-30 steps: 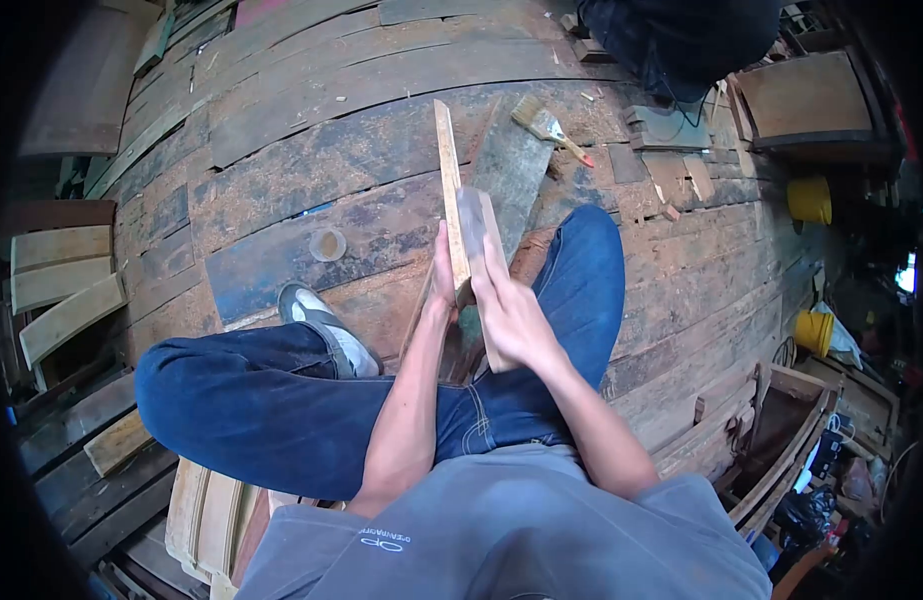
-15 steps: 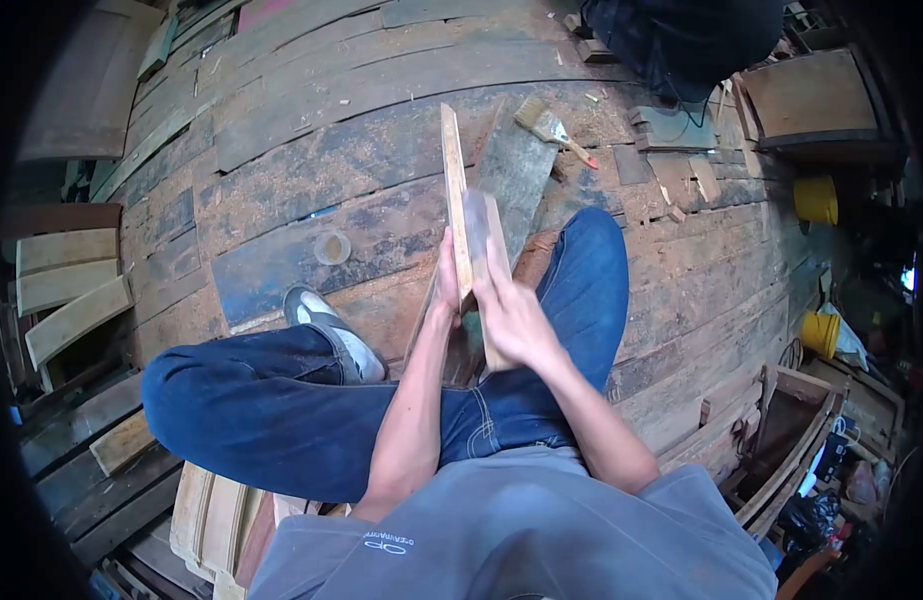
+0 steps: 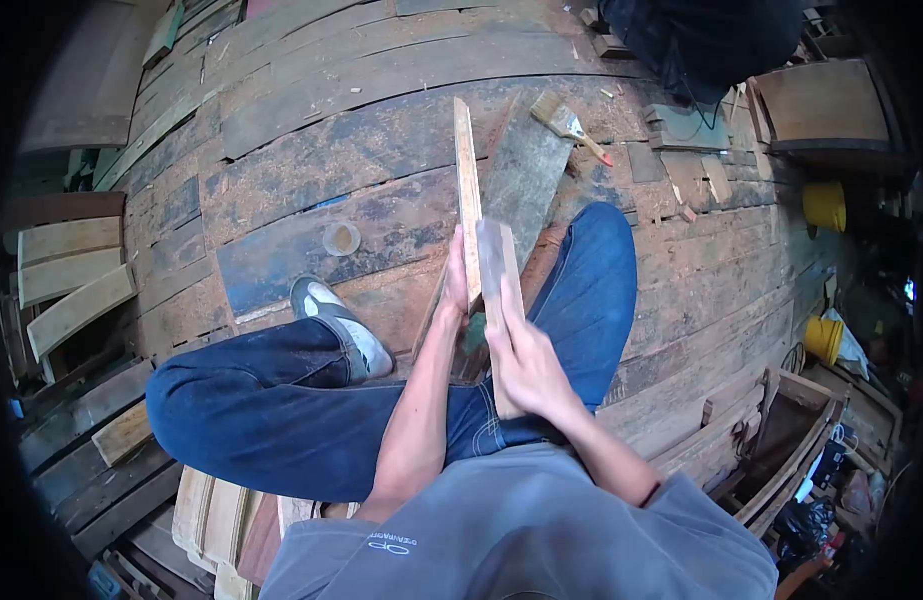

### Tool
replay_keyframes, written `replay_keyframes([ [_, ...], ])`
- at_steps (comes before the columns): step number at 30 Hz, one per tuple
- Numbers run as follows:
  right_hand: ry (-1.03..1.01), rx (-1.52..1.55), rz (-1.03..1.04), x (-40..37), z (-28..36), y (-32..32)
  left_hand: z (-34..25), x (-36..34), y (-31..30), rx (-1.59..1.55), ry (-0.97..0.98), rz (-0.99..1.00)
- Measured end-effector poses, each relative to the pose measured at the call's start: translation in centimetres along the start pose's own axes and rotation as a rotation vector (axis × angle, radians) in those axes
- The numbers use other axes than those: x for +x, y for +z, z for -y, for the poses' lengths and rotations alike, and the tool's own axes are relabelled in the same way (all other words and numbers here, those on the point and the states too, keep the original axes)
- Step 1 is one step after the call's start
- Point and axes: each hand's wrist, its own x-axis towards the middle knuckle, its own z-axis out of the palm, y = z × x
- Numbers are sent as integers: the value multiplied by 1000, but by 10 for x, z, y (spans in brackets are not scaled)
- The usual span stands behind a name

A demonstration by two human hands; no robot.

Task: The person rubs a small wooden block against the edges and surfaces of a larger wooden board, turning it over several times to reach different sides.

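Observation:
My left hand [image 3: 453,283] is closed on the lower part of a narrow wooden strip [image 3: 467,190], which is held on edge and points away from me. Close along the strip's right side lies a flat wooden block with a grey face [image 3: 495,262]. My right hand [image 3: 529,368] grips this block, its fingers stretched along it and its near end by my lap. Beyond both hands, a grey worn board [image 3: 526,185] rests on the floor, with a paintbrush [image 3: 571,128] at its far end.
A small round cup [image 3: 341,239] stands left of the board, near my shoe [image 3: 343,325]. Cut wood pieces [image 3: 73,270] are stacked at the left. Yellow buckets [image 3: 823,206] and a wooden crate [image 3: 786,430] stand at the right. Sawdust covers the plank floor.
My right hand has drawn the block back toward my body along the strip. My left hand keeps its hold on the strip. The whole view has shifted slightly.

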Motion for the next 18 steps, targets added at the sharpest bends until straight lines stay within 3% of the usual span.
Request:
replay_keyframes([
  [2,78,55,13,-14,3,-5,-7,-10,9,118,-76,-118],
  [8,214,41,79,78,0,-11,-18,-22,19,-13,-128,-9],
  [11,121,-31,74,41,5,-3,-10,-8,3,-59,-7,51],
  [13,-90,-38,-2,-10,4,3,-2,0,-9,-87,-27,56],
  [14,58,-3,79,-19,12,-5,1,0,-12,-106,-40,51],
  [18,220,49,88,41,6,-12,-20,-22,18,-97,-99,3],
])
